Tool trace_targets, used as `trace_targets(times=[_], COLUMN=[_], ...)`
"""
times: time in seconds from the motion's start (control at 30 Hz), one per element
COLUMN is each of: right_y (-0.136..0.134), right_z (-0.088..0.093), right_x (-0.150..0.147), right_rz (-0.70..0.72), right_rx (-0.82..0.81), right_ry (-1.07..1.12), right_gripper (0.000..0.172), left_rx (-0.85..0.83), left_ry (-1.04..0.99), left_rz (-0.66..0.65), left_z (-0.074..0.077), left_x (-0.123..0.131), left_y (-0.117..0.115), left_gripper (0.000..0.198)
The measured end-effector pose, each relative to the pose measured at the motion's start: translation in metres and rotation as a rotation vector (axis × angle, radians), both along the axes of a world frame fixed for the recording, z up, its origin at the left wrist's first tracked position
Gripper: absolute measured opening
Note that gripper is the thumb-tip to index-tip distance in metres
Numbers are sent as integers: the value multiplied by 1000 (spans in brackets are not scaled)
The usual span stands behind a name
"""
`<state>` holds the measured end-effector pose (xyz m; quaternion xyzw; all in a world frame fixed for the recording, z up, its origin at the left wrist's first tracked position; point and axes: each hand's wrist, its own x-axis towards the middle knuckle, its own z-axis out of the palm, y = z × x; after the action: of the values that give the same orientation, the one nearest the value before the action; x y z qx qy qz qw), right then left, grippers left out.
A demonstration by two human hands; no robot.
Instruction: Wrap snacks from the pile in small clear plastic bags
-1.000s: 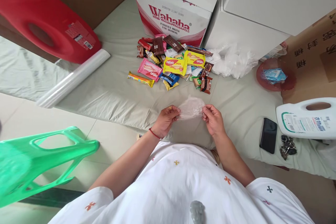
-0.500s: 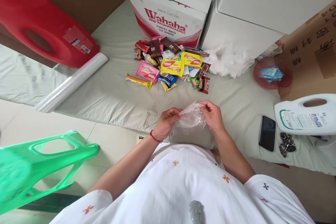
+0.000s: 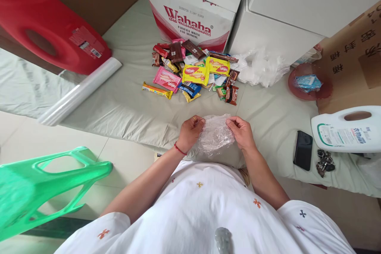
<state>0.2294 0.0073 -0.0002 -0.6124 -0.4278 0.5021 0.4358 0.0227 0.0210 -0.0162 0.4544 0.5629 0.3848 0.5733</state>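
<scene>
A crinkled clear plastic bag [image 3: 216,134] is stretched between my two hands, just in front of my shirt. My left hand [image 3: 190,131] pinches its left upper corner between thumb and fingers. On the other side my right hand [image 3: 241,131] pinches the right upper corner. Beyond the hands lies a pile of packaged snacks: yellow wafer packs [image 3: 195,74], a pink wafer pack [image 3: 167,79], a blue packet [image 3: 189,88], brown-wrapped bars [image 3: 193,49] and a thin yellow-orange bar [image 3: 157,90]. None of the snacks touches my hands.
A Wahaha carton [image 3: 190,16] stands behind the pile, with crumpled clear bags [image 3: 262,67] beside it. To the right are a red bowl [image 3: 324,91], a white jug [image 3: 345,131], a phone [image 3: 303,151] and keys [image 3: 325,162]. Leftward are a red jug [image 3: 65,35], a plastic roll [image 3: 80,91] and a green stool [image 3: 59,186].
The plastic bag is spread wider and flatter between my hands, its top edge now straighter. My left hand has turned slightly and shifted a little to the right.
</scene>
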Motion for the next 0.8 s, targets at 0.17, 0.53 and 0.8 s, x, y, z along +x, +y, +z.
trace_targets(times=[0.17, 0.53, 0.8], right_y=[-6, -29, -19], right_z=[1, 9, 14], right_x=[15, -18, -20], right_rz=[13, 148, 42], right_rx=[-132, -364, -348], right_ry=[199, 555, 532], right_gripper=[48, 55, 40], left_rx=[-104, -98, 606], left_ry=[-248, -304, 252], left_rz=[145, 359, 136], left_z=[0, -10, 3], left_x=[0, 6, -21], left_y=[1, 4, -18], left_gripper=[34, 34, 80])
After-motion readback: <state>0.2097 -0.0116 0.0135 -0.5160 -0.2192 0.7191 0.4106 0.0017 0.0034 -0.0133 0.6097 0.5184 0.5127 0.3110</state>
